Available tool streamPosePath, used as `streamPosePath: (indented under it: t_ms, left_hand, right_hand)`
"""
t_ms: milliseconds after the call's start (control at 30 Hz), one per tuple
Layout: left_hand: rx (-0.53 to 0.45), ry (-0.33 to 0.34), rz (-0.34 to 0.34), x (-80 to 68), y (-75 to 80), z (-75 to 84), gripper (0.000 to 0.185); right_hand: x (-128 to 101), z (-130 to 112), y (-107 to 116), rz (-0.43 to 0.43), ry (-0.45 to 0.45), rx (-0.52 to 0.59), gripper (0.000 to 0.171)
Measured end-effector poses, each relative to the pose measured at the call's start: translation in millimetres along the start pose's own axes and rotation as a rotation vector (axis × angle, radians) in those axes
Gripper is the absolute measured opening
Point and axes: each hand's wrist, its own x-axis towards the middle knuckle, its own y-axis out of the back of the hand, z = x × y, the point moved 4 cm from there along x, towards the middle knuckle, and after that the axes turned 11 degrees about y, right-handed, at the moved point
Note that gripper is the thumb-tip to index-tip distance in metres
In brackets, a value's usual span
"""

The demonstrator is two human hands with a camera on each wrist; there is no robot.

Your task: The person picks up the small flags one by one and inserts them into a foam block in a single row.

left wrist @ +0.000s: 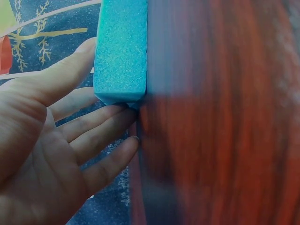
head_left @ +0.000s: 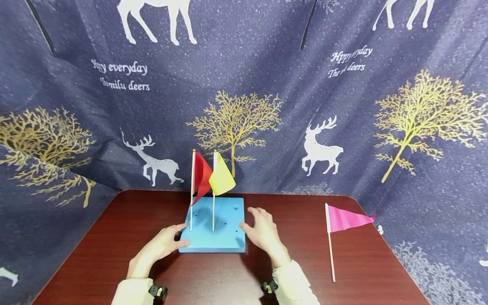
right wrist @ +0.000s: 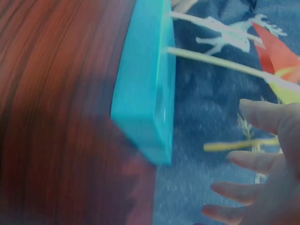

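Observation:
A blue foam block point(head_left: 226, 245) with several small holes lies on the table. Two flags on white sticks stand upright in it: a red flag point(head_left: 201, 171) at the left and a yellow flag point(head_left: 222, 180) beside it. My left hand point(head_left: 162, 245) is at the block's left side, its thumb against the near left corner and its fingers extended along the edge. In the left wrist view, the fingers point(left wrist: 101, 124) reach the block's end. My right hand point(head_left: 264, 232) hovers near the block's right edge with spread fingers, holding nothing; the right wrist view shows a gap between them.
A pink triangular flag point(head_left: 347, 219) on a white stick lies on the brown table point(head_left: 301, 254) to the right. Behind the table hangs a dark blue cloth point(head_left: 259, 140) printed with deer and trees.

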Motion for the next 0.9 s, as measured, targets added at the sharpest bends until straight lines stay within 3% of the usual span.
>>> streamPosePath:
  t_ms: [167, 400, 600, 900]
  left_hand:
    - [-0.004, -0.005, 0.014, 0.0, -1.2, -1.3, 0.068]
    - [0.023, -0.044, 0.04, -0.5, -1.3, -0.6, 0.065]
    - [0.031, -0.04, 0.043, -0.3, -1.4, -0.6, 0.065]
    - [-0.003, -0.016, 0.016, 0.5, -0.8, -2.8, 0.066]
  right_hand:
    - [-12.9, 23.6, 19.8, 0.014, -0.038, -0.033, 0.046]
    - [-30.1, 52.9, 50.1, -0.006, -0.093, -0.113, 0.044]
    - [-45.9, 78.0, 79.0, -0.016, -0.125, -0.154, 0.045]
    - [-70.8, 117.8, 109.5, 0.006, -0.202, -0.112, 0.046]
